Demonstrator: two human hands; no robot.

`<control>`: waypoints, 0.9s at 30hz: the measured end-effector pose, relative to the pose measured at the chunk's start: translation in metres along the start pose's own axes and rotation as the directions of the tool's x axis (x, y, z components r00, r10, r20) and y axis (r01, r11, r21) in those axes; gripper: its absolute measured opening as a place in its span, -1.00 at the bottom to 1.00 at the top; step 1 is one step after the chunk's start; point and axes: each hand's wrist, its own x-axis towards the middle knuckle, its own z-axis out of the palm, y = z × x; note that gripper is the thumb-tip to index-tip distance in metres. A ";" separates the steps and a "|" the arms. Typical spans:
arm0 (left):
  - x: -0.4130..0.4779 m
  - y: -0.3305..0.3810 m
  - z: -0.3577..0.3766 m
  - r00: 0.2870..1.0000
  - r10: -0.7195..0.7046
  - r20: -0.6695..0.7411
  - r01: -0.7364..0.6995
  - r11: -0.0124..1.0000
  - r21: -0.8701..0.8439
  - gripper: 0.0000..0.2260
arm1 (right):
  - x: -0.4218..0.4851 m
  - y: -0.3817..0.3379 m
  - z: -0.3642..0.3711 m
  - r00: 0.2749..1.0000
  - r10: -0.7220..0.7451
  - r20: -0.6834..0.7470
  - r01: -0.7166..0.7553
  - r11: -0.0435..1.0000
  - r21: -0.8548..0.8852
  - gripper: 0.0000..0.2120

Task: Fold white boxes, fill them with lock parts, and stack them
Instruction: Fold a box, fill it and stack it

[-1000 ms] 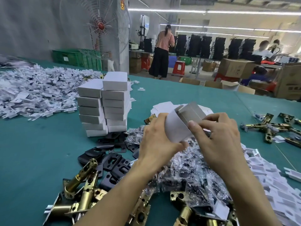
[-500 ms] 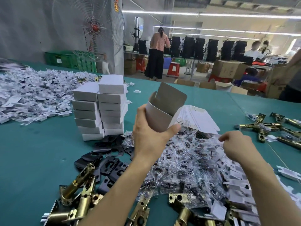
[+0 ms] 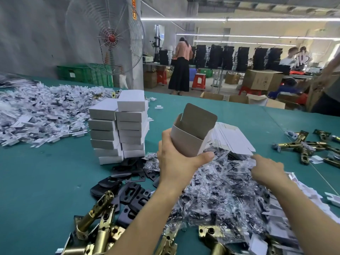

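Observation:
My left hand grips a white box upright, its top flap standing open and showing the brown inside. My right hand reaches down onto a heap of small clear bags of lock parts, with its fingertips in the plastic; whether it pinches a bag is not visible. Behind the box lies a fan of flat unfolded white boxes. Two stacks of closed white boxes stand to the left on the green table.
Black lock plates and brass latch bolts lie at the front left. More brass latches lie at the right. A big pile of white paper pieces covers the far left. People work beyond the table's far edge.
My right hand let go of the box and dropped to the bag heap on the right. My left hand now holds the box alone, upright with its flap open.

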 end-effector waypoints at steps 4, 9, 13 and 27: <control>-0.001 -0.001 0.001 1.000 -0.015 0.009 0.015 1.000 0.006 -0.22 | -0.002 0.006 -0.001 0.999 -0.007 -0.038 0.008 1.000 0.006 -0.41; -0.001 -0.003 0.002 0.999 -0.028 0.026 0.028 1.000 0.013 -0.23 | -0.012 0.014 -0.005 0.986 0.088 -0.144 -0.111 0.980 -0.165 -0.67; -0.001 -0.004 0.003 0.999 -0.020 0.033 0.019 1.000 0.014 -0.21 | -0.014 0.018 -0.002 0.991 0.134 -0.016 -0.135 0.980 -0.146 -0.80; 0.001 -0.025 0.007 0.999 -0.017 0.043 0.009 0.986 0.168 -0.23 | -0.036 -0.001 -0.032 0.948 0.017 -0.319 0.041 0.984 0.175 -0.59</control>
